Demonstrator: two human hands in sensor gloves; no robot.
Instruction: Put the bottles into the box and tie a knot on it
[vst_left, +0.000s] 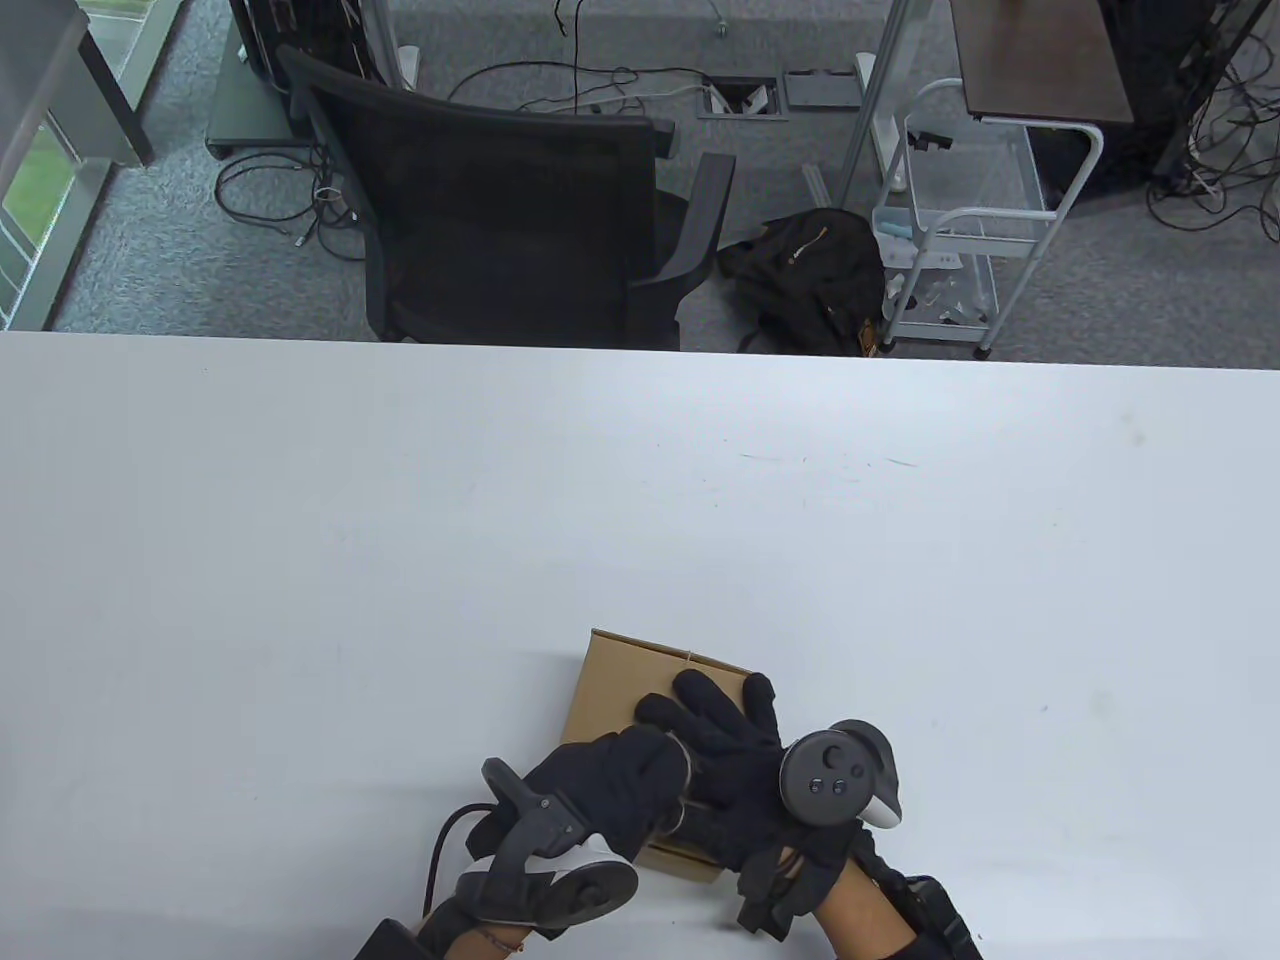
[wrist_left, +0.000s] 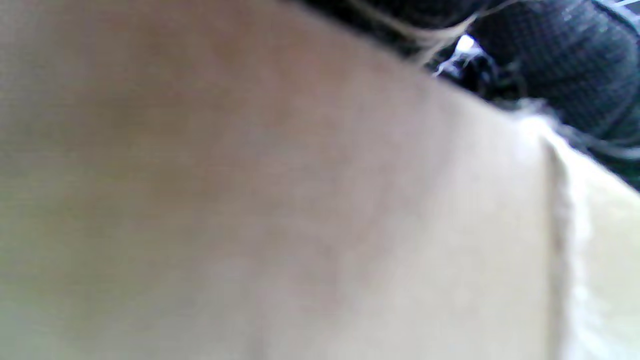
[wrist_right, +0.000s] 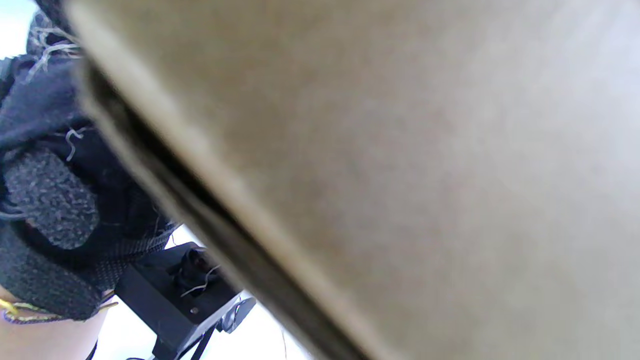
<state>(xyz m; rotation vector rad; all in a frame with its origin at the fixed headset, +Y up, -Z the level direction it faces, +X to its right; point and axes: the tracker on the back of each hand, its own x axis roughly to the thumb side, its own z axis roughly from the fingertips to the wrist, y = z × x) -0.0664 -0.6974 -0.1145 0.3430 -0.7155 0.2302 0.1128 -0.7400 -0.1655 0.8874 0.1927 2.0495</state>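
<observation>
My right hand (vst_left: 735, 760) lies flat on top of the brown cardboard box (vst_left: 630, 680), fingers (vst_left: 700, 695) straight and spread, pressing on the closed lid. My left hand (vst_left: 610, 785) sits just beside it, against the box's near left side, its fingers curled under the right palm; whether they pinch anything there I cannot tell, since the right hand covers them. The box rests on the white table (vst_left: 300, 560), directly beneath both hands, near my edge of it. Most of the lid is hidden by the gloves; only its far left corner and a strip of its near side show. A pale thread-like line (vst_left: 690, 657) crosses the far edge just beyond my right fingertips, too thin to identify. Both wrist cameras are pressed close to the cardboard: the left wrist view is a blur of matte tan board (wrist_left: 250, 200) with black knit glove (wrist_left: 565, 60) at the upper right; the right wrist view shows the same board (wrist_right: 400, 175) and a dark seam, with frayed knit glove (wrist_right: 50, 200) to the left. No bottles show in any view.
</observation>
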